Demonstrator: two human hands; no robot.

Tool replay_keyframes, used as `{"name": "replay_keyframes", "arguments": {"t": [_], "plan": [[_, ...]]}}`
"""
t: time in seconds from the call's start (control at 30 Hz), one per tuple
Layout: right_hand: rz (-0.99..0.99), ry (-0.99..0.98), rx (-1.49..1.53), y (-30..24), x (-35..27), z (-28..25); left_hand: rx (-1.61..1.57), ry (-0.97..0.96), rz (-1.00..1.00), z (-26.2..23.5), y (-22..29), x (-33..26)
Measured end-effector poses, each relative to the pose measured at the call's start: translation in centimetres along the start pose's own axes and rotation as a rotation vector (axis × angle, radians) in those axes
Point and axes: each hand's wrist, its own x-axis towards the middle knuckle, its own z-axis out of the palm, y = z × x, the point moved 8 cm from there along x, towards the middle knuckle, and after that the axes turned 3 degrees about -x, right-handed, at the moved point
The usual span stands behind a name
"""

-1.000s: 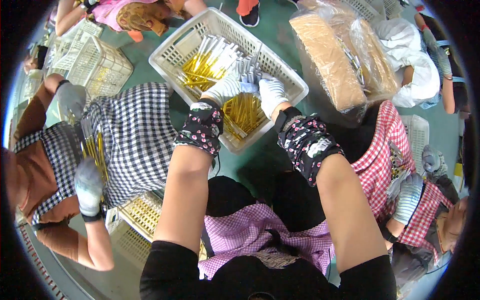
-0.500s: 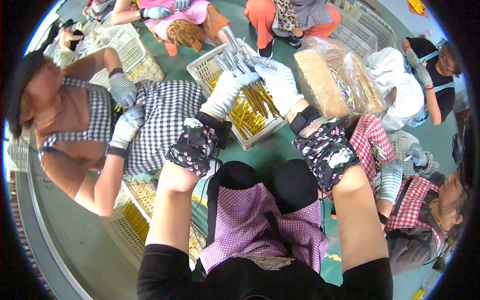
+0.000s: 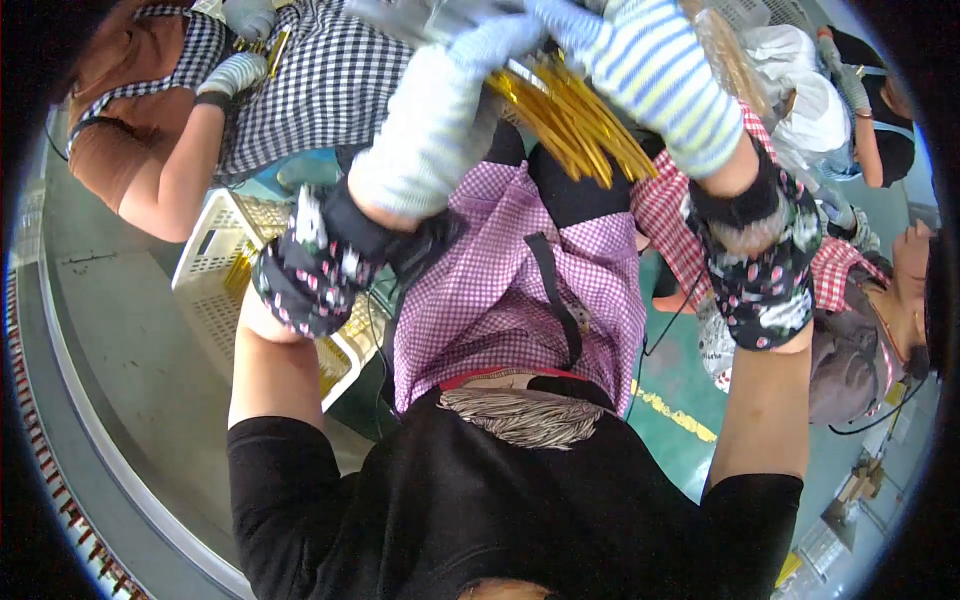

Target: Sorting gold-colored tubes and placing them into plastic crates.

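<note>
At the upper middle I hold a bundle of slim gold-coloured sticks in both gloved hands. My left hand, in a pale knitted glove, closes on the bundle's left side. My right hand, in a blue-and-yellow striped glove, closes on its right side. The gold ends fan down toward my lap. Blurred silvery ends stick out at the top edge, partly out of view. Fingertips are partly hidden behind the sticks. Below the bundle is my purple checked apron.
Left of me a co-worker's gloved hand holds short gold pieces over a black-and-white checked apron. A cream perforated basket with gold sticks stands by my left arm. Another co-worker in red check sits close to my right arm.
Both hands have lifted the bundle up from over the basket of gold sticks and brought it closer to me. The view has tilted down toward my body, and that basket is out of sight.
</note>
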Motion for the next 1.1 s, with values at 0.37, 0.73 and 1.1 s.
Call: {"name": "replay_keyframes", "arguments": {"t": [0.37, 0.73, 1.1], "plan": [[0.103, -0.441, -0.279, -2.3, -14.3, 8.4, -1.240, 0.310, -0.922, 7.1, -1.6, -20.1], [0.275, -0.565, 0.093, 3.4, -21.7, 15.1, -0.575, -0.477, -1.516, 3.4, -3.6, -27.2], [0.066, -0.774, -0.399, 1.7, -22.5, 14.7, 0.183, -0.728, -0.754, 2.7, 0.6, -12.5]]}}
